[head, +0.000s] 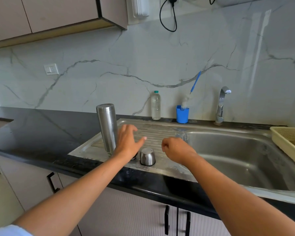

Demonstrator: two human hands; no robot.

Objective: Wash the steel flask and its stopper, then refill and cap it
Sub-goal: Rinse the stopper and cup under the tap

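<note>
While the washed-looking flask (107,128) stands inverted, left grip (128,143) spread, right grip (175,149) curled empty, refilling first needs it righted.

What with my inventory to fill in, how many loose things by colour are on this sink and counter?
Steel: 2, flask, cap
Blue: 2, holder, brush
Clear: 1, bottle
Cream: 1, basket
Total: 6, leaving out a dark piece mostly hidden under the left hand
</note>
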